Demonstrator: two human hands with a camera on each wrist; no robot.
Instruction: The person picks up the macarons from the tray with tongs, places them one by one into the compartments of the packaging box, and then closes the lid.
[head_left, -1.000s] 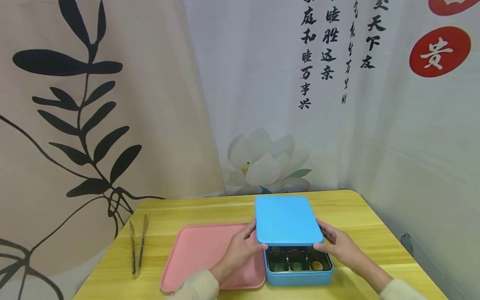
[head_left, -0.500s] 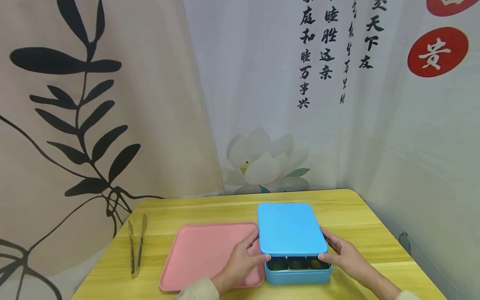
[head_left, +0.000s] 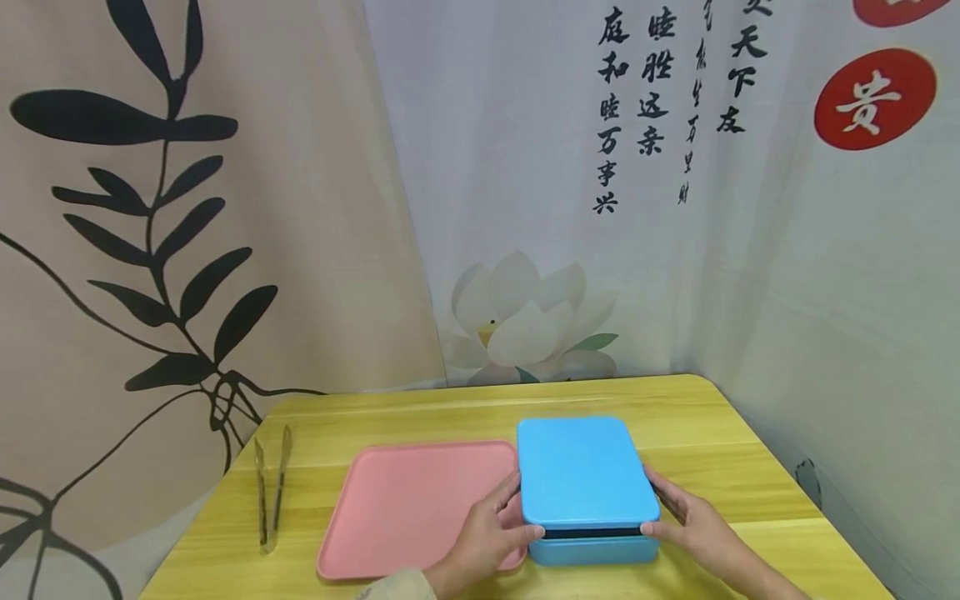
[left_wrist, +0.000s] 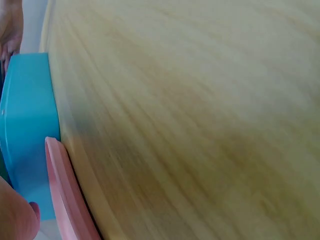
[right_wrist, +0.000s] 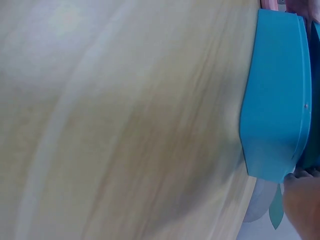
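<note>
A bright blue rectangular lid point(head_left: 588, 471) sits over a blue box point(head_left: 594, 551), with a thin dark gap between them along the front. My left hand point(head_left: 486, 533) grips the lid's left edge, thumb at the near corner. On the opposite side my right hand point(head_left: 693, 525) holds the right edge in the same way. The lid hides the box's contents. In the left wrist view the box wall point(left_wrist: 30, 120) stands beside the left thumb; the right wrist view shows another wall point(right_wrist: 275, 95) near the right-hand fingers.
A pink tray point(head_left: 420, 508) lies directly left of the box, partly behind my left hand. Farther left on the wooden table point(head_left: 330, 421) is a pair of tongs point(head_left: 276, 504). Printed curtains point(head_left: 525, 167) hang behind the table and along its right side.
Both hands have brought the lid down and toward me over the box. The compartments with round pieces that showed at the front are now covered, leaving only a narrow dark gap.
</note>
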